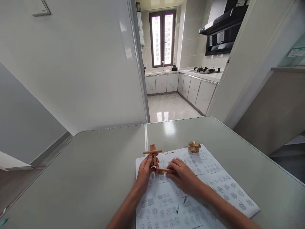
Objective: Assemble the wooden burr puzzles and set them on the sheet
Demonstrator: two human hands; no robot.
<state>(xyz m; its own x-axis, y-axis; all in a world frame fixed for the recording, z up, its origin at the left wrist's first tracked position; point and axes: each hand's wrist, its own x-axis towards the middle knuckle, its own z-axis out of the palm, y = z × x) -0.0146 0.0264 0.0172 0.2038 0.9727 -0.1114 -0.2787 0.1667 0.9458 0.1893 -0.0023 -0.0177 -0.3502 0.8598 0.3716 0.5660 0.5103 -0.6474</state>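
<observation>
Fingers of the left hand [144,171] pinch an upright wooden cross piece [152,154]; the right hand [183,175] grasps a flat wooden stick [164,171].
Both rest on a printed paper sheet [214,184] beside an interlocked wooden burr puzzle [193,146], on a smooth grey table [83,171].

1. The scene is bright with daylight from the kitchen window [162,38], which is overexposed
2. The floor [166,109] and the table [166,128] show pale glare
3. Shadows are soft
4. Straight walls lean and bend near the edges; focus is sharp
</observation>
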